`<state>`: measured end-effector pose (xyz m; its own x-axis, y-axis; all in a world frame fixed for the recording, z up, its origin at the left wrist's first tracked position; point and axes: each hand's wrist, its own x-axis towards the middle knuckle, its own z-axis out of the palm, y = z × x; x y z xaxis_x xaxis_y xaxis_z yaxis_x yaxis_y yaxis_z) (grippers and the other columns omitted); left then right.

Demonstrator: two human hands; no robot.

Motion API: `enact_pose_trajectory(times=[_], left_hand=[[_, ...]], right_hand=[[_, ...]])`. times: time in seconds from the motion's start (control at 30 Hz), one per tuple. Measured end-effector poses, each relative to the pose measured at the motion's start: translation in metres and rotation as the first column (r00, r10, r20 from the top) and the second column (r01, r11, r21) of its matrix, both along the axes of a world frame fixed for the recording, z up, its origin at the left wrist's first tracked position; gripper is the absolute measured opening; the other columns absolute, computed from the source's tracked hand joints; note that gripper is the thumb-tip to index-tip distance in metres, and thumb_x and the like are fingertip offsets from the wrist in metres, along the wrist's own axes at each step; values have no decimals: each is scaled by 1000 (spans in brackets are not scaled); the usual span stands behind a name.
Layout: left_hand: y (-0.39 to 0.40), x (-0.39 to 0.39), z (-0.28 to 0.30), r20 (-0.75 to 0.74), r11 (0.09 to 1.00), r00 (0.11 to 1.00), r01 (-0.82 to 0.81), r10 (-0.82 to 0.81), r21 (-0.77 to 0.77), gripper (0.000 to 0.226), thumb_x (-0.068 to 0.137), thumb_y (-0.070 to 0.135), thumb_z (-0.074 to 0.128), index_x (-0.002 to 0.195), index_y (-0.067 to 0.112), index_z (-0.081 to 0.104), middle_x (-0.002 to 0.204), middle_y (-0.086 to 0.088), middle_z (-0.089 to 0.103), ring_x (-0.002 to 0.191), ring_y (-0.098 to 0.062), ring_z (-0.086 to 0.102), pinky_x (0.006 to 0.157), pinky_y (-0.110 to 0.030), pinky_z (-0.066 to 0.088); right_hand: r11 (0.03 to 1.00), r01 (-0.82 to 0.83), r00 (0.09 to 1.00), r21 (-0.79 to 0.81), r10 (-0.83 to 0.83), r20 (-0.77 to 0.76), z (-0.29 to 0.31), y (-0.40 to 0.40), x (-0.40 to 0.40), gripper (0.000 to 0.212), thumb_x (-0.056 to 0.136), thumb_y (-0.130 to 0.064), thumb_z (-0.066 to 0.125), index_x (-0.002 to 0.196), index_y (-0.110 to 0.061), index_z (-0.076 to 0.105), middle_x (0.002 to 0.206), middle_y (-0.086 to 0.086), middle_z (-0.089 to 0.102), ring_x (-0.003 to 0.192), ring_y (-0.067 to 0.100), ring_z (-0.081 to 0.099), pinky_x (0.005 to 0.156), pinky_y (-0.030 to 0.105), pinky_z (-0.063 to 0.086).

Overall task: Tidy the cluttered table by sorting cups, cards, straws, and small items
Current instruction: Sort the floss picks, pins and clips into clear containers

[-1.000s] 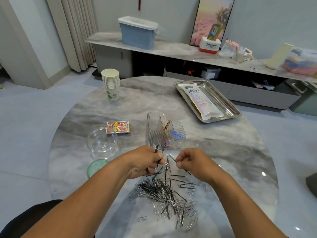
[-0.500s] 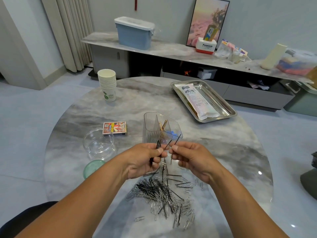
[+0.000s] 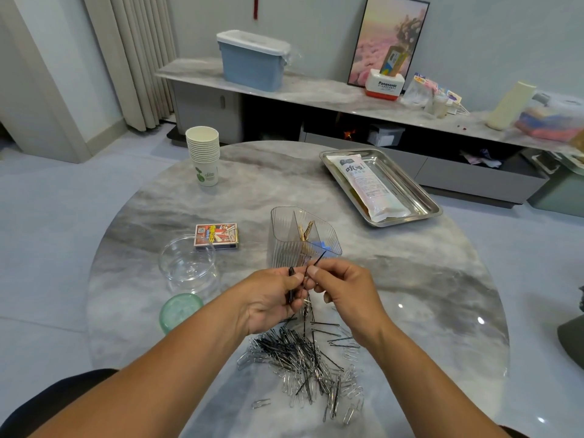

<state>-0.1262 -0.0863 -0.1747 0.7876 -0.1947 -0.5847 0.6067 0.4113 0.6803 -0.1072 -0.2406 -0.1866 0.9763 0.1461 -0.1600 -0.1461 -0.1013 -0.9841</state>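
A heap of black hairpins and silver paper clips (image 3: 305, 358) lies on the round marble table (image 3: 410, 279) near its front edge. Above the heap, my left hand (image 3: 270, 300) grips a small bundle of black hairpins (image 3: 291, 279). My right hand (image 3: 343, 292) pinches a single black hairpin (image 3: 318, 259) whose tip points up and to the right, and the two hands touch at the fingertips. Just behind them stands a clear divided organizer (image 3: 301, 238) holding wooden clothespins and something blue.
A clear glass bowl (image 3: 188, 265) and a green lid (image 3: 180, 311) sit to the left. A card deck (image 3: 216, 236) lies behind the bowl. Stacked paper cups (image 3: 203, 154) stand far left. A steel tray (image 3: 420, 197) holding a straw packet (image 3: 368, 188) sits far right.
My right hand has risen from the heap with one hairpin and met my left hand, which has lifted a little with its bundle.
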Motion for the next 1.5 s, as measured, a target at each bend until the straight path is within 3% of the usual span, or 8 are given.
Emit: enact_pose_trajectory(times=[0.13,0.5,0.73,0.87,1.07,1.2,1.37,1.5], left_hand=[[-2,0,2,38,1000,999,-17,17,6,16,103,1,48,100,6,64,74,-5,64,63,-9,52,56,-17,45],[14,37,55,176,986,971,-166,164,-3,27,107,18,45,101,-1,64,70,-6,64,67,-14,58,59,-20,54],[55,57,69,67,964,998,6,12,-266,95,97,69,36,135,-18,43,134,-29,57,116,-32,62,101,-40,53],[58,59,70,-18,938,997,-80,78,-336,108,94,70,44,155,-9,3,156,-39,20,138,-47,42,116,-48,37],[54,53,75,8,975,998,-56,59,-217,105,92,73,43,158,1,4,161,-34,3,140,-48,38,97,-42,51],[52,47,70,157,984,987,16,-45,179,68,99,50,55,145,1,39,136,-26,50,106,-35,68,82,-39,62],[41,34,48,171,719,922,145,-348,679,8,97,0,58,98,-6,63,86,-19,68,69,-27,68,75,-41,63],[24,24,22,-68,229,764,276,-642,933,20,93,9,68,113,7,69,109,-10,71,96,-24,70,92,-38,57]], right_hand=[[999,17,996,-28,-15,86,1,5,-4,12,96,-10,67,97,-16,77,71,-2,73,66,2,65,60,11,46],[992,100,971,-78,-80,223,29,41,42,16,94,-14,68,91,-24,81,81,-1,78,80,16,74,85,40,61],[964,86,985,-251,-45,166,24,59,77,17,93,-21,68,82,-27,79,78,-4,77,81,19,74,84,48,60],[895,41,981,-445,49,189,28,60,79,17,98,-23,63,93,-26,80,80,-8,76,78,15,71,81,42,60],[842,15,972,-540,115,207,33,53,74,24,98,-24,60,116,-24,76,104,-7,77,92,12,71,88,38,58],[873,169,953,-458,-26,302,32,27,56,14,94,-26,64,98,-29,77,86,-12,74,83,6,69,79,35,58],[749,31,995,-662,38,90,8,-14,30,8,93,-24,70,87,-27,75,79,-11,72,73,7,65,70,28,54],[494,-327,906,-805,406,-119,-23,-18,21,49,97,-5,52,139,-31,59,139,0,55,116,19,61,97,32,52]])
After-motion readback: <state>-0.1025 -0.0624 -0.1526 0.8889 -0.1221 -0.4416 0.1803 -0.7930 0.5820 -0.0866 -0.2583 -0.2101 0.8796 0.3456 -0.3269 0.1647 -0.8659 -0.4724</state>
